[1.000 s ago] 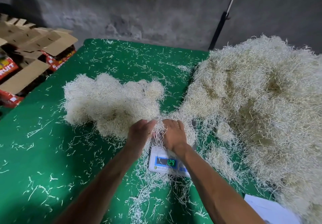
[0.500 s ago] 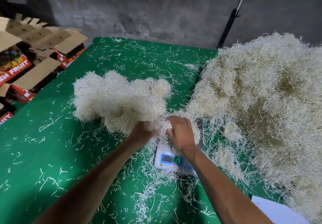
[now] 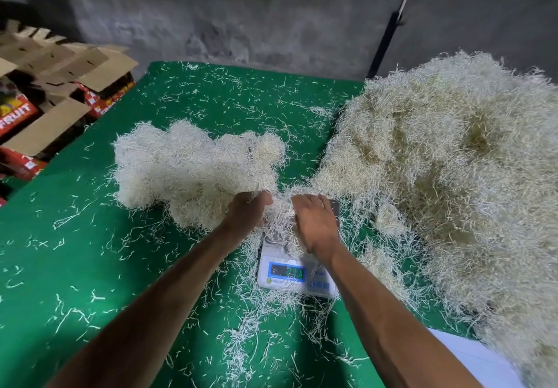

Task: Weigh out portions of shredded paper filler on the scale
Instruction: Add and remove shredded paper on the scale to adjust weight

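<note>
A small white digital scale (image 3: 294, 276) with a lit blue display sits on the green table (image 3: 69, 266). A wad of pale shredded paper (image 3: 282, 221) lies on its platform, between my hands. My left hand (image 3: 249, 211) grips the wad's left side with curled fingers. My right hand (image 3: 315, 221) lies on the wad's right side, fingers bent down into the shreds. A row of separate paper clumps (image 3: 193, 170) sits left of the scale. A very large heap of shredded paper (image 3: 453, 182) fills the right side.
Loose shreds are scattered all over the green table. Open cardboard fruit boxes (image 3: 45, 100) are stacked beyond the table's left edge. A white sheet (image 3: 471, 357) lies at the near right corner. A dark pole (image 3: 389, 34) leans on the grey wall behind.
Both hands stay on the wad over the scale and have closed in on it slightly. The display reading has changed. The camera shifted a little.
</note>
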Demonstrator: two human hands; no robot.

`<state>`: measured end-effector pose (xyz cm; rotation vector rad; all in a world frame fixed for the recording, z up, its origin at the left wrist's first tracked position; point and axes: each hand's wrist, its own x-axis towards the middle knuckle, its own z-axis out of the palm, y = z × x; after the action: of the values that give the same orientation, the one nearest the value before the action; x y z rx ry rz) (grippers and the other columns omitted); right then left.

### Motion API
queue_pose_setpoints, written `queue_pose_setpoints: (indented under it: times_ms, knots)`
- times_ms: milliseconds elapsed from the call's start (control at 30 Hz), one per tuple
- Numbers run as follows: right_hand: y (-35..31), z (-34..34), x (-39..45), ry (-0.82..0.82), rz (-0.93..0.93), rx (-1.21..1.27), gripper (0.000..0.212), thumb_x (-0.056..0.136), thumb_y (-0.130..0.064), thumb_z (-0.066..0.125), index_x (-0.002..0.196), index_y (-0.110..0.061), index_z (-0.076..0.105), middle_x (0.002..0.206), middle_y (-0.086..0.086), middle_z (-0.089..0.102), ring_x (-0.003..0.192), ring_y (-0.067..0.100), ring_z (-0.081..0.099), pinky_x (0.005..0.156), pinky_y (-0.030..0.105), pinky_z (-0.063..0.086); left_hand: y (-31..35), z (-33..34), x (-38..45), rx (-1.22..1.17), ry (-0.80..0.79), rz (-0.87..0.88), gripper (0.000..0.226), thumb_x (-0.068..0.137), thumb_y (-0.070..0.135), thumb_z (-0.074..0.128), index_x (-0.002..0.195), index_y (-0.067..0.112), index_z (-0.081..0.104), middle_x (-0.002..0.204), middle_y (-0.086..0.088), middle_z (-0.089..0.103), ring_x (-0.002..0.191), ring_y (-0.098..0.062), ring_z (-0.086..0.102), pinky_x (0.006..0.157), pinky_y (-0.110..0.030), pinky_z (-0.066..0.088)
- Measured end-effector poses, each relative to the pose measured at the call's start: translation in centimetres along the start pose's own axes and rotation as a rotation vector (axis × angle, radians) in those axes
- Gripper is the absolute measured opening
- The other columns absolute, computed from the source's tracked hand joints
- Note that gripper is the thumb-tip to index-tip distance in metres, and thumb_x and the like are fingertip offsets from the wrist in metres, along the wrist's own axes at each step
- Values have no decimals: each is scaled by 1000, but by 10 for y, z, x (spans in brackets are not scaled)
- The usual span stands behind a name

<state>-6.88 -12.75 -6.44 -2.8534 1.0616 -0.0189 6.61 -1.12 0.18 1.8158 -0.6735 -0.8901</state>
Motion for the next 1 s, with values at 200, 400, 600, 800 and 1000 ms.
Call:
queue_pose_setpoints:
  times_ms: [200,400,600,800,1000]
  knots:
    - [-6,-1,7,-62,48,-3,54,98,-18,57,149,-21,40,153,2,46,147,23,34,127,47,7,1,-8,-5,-269,119,-51,22,95,18,53,75,13,56,73,-5,59,66,-20,56,63,-31,52]
    - [-14,-8,15,-58,65,22,44,97,-25,60,140,-23,50,142,-2,53,141,21,41,126,47,11,3,-34,-17,-478,169,79,19,105,10,43,91,13,56,114,-10,67,104,-28,68,85,-36,57]
    - [-6,-12,15,-25,14,-12,26,97,-29,61,122,-25,58,132,-3,58,135,20,47,126,46,18,-15,-37,-17,69,75,255,25,95,30,55,83,9,53,74,-8,63,66,-20,63,64,-43,56]
    - [-4,-12,9,37,-171,-156,41,92,-20,59,132,-24,54,128,-2,61,127,20,52,124,46,23,-29,-11,1,545,-147,263,46,93,26,74,111,-13,57,96,-36,64,87,-49,66,70,-46,57]
    - [-14,-13,6,-3,-45,-40,42,89,-8,63,128,-26,61,128,-3,65,132,21,52,123,47,24,-10,1,1,572,-103,234,42,97,42,62,69,10,60,60,-3,57,53,-14,48,56,-27,34]
